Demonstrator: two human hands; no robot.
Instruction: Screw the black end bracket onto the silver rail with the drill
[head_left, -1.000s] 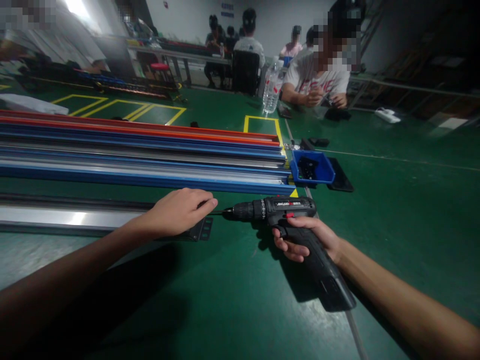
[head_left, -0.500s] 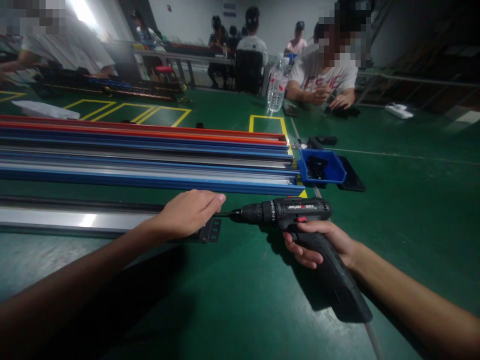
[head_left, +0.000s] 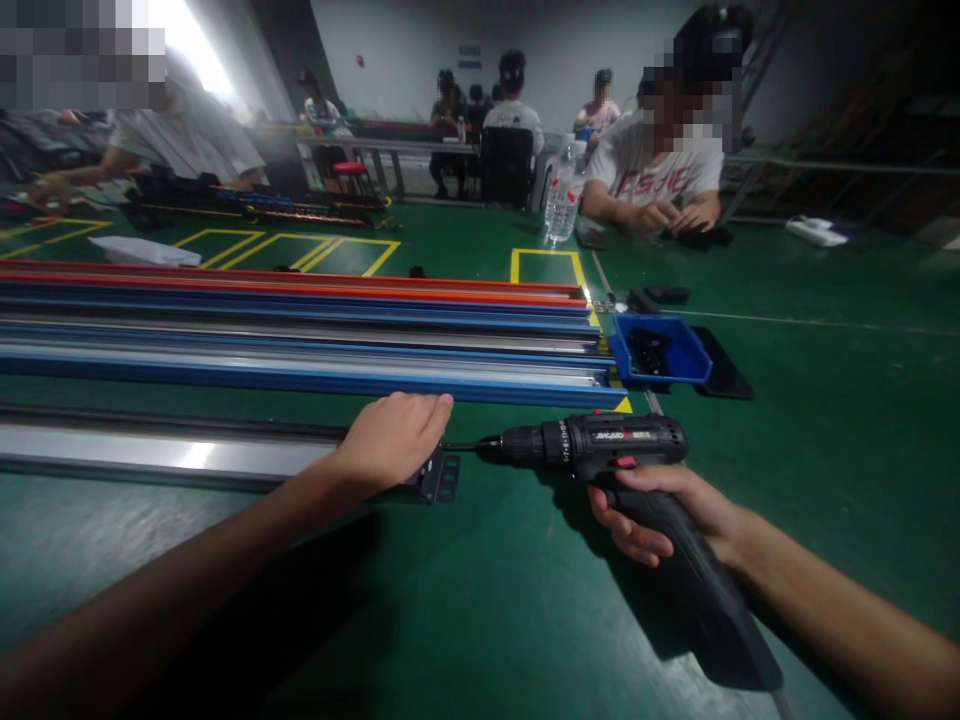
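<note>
My right hand (head_left: 664, 508) is wrapped round the grip of a black cordless drill (head_left: 600, 447). The drill lies level, its bit pointing left at the end of a long silver-and-black rail (head_left: 187, 453) on the green table. A black end bracket (head_left: 441, 477) with slots sits on that rail end. My left hand (head_left: 397, 437) lies palm down on the rail end and bracket, fingers together and stretched out. The bit tip reaches the rail end just below my fingertips.
Long blue, silver and red rails (head_left: 300, 330) lie stacked behind. A blue bin (head_left: 697, 362) with dark small parts sits at their right end, beside a black pad (head_left: 726, 375). A water bottle (head_left: 561, 201) and a seated person (head_left: 664, 165) are beyond; other people sit further back.
The view has shifted, so hands, drill and rail sit lower and further right in the picture. Their positions relative to each other look unchanged.
</note>
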